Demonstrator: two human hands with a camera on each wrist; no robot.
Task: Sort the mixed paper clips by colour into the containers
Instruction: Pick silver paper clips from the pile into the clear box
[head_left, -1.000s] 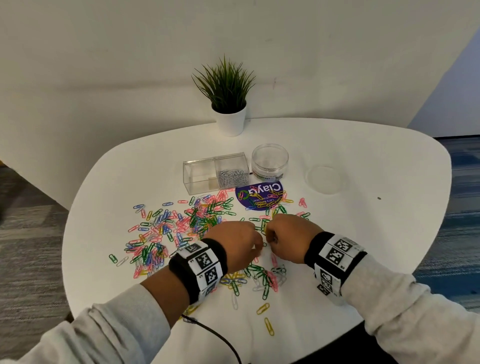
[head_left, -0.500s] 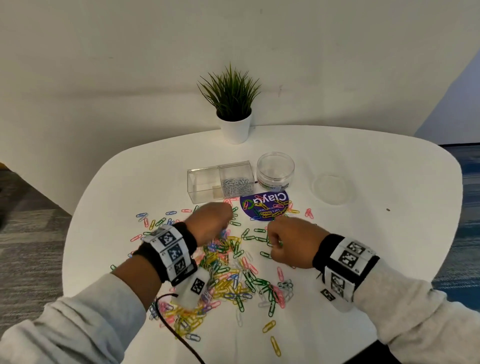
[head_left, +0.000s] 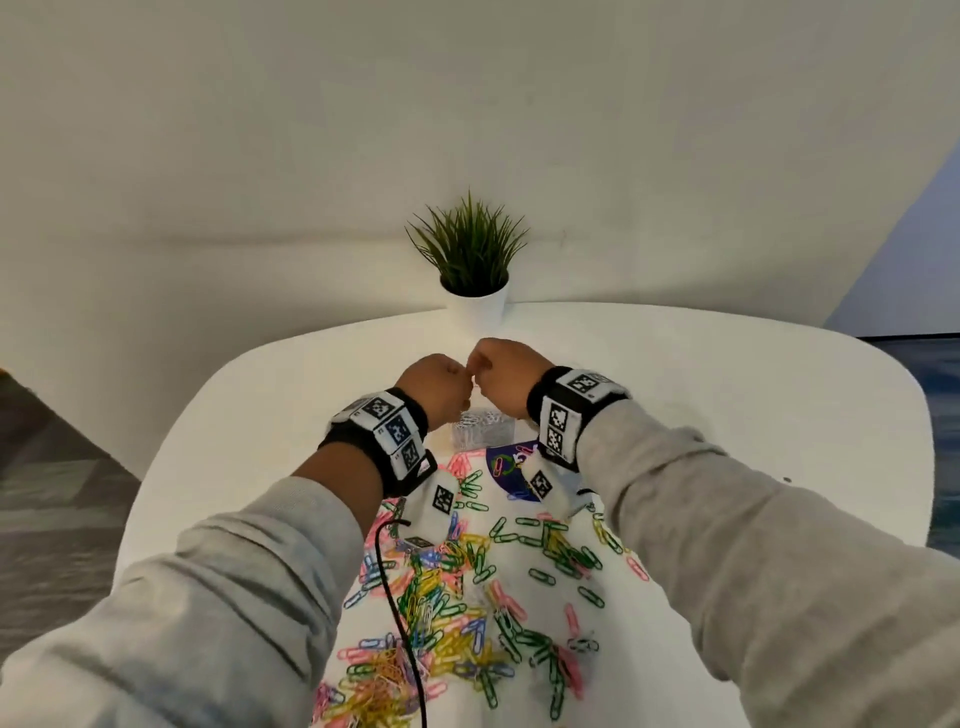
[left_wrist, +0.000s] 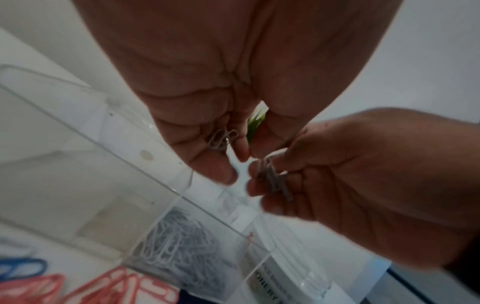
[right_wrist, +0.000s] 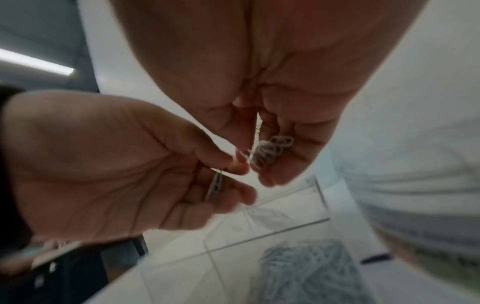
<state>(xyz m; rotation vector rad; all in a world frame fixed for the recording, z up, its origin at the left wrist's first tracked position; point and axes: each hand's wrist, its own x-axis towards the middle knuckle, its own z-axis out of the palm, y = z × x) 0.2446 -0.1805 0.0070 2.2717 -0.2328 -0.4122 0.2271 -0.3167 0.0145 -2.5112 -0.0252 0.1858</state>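
Above the far middle of the white tabletop (head_left: 727, 395), the left hand (head_left: 435, 387) and right hand (head_left: 501, 376) meet knuckle to knuckle, both raised over a clear plastic box (head_left: 480, 428). From the head view only the backs of the two fists show, and what they carry is hidden. The left wrist view looks up into the palms: the left hand (left_wrist: 213, 98) has its fingers curled around a small bunch of grey paper clips (left_wrist: 222, 138), and the right hand (left_wrist: 350, 185) pinches a second bunch of grey clips (left_wrist: 272, 176); the number in each bunch is too blurred to count. The right wrist view shows the same two bunches from the other side, one at the right hand's fingertips (right_wrist: 271, 151) and one edge-on in the left hand (right_wrist: 215, 186).

Below the hands, the clear box (left_wrist: 91, 144) has two compartments: one holds a heap of silver-grey paper clips (left_wrist: 179, 251), the other looks bare. A round clear tub (left_wrist: 293, 273) stands just beside the box.

Nearer, between the two grey sleeves, the mixed paper clips (head_left: 467, 613) lie scattered in green, yellow, pink and blue, far too many to count. Some lie on a round blue lid (head_left: 511, 467). One potted plant (head_left: 470, 265) stands at the far edge.
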